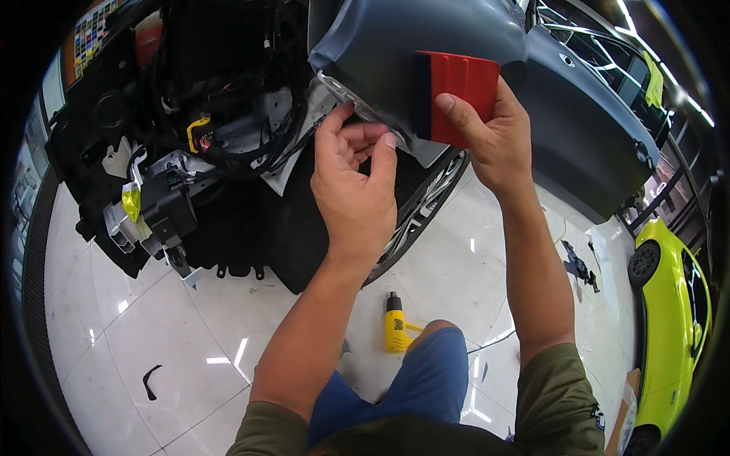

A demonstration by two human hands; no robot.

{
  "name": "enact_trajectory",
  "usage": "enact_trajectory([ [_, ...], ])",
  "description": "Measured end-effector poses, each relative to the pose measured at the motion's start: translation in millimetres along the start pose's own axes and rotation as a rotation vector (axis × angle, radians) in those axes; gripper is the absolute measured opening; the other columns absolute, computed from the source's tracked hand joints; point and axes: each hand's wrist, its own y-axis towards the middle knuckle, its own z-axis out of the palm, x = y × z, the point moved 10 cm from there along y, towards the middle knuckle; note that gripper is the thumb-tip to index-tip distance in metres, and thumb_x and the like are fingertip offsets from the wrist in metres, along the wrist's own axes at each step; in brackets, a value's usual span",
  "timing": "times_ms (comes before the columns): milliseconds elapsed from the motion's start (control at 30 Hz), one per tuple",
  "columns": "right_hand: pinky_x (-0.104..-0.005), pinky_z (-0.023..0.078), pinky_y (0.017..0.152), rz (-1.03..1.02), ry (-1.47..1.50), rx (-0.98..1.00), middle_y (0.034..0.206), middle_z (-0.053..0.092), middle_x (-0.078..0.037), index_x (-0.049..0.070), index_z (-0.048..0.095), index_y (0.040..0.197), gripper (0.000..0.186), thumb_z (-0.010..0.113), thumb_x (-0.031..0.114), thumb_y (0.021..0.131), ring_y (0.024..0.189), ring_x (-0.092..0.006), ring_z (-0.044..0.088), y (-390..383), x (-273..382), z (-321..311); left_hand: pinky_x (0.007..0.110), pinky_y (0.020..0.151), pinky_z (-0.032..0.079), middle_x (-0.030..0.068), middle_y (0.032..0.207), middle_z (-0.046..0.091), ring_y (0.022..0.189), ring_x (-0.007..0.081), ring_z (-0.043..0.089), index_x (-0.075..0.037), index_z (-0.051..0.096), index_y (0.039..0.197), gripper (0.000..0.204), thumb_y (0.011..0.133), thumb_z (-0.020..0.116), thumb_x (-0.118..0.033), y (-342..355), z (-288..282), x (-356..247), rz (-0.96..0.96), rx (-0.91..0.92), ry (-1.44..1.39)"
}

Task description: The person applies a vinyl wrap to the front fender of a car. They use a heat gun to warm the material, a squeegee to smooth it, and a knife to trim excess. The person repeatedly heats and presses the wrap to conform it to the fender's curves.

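Note:
My right hand [502,144] grips a red squeegee [465,91] with a dark strip along its left edge, thumb across its face. The squeegee is held up in front of a grey-blue car fender [426,34]. My left hand [356,182] is at the fender's lower front edge, beside a bare silvery metal flange [342,90]. Its fingers are curled, with thumb and fingertips close together; whatever is between them, if anything, cannot be made out. Below the fender, the wheel [433,194] is partly hidden by my left hand and a black liner.
The car's opened front shows wiring and brackets [171,197] at left. A yellow heat gun [395,327] stands on the tiled floor by my knee. A grey-blue door [578,144] hangs open at right. Beyond are dark parts [579,266] on the floor and a yellow-green car [669,334].

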Motion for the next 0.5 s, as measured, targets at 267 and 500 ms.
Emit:
enact_trajectory([
  [267,-0.0272,0.051,0.071,-0.109,-0.218,0.049,0.093,0.067,-0.011,0.000,0.060,0.109,0.036,0.073,0.022,0.084,0.078,-0.0146,0.064,-4.9,-3.4,2.4,0.025,0.088,0.048,0.0159,0.111,0.056,0.101,0.0163,0.059,0.008,0.036,0.132,0.049,0.089,0.058,0.004,-6.8,5.2,-9.4,0.042,-0.096,0.058],
  [500,-0.0283,0.050,0.072,0.044,0.018,0.069,0.091,0.068,-0.011,0.001,0.060,0.112,0.038,0.072,0.025,0.085,0.078,-0.0147,0.064,-5.7,-19.8,2.4,0.028,0.095,0.048,0.0174,0.116,0.055,0.108,0.0198,0.058,0.007,0.041,0.130,0.046,0.088,0.059,0.004,-19.2,8.6,-17.4,0.100,-0.155,0.144],
])
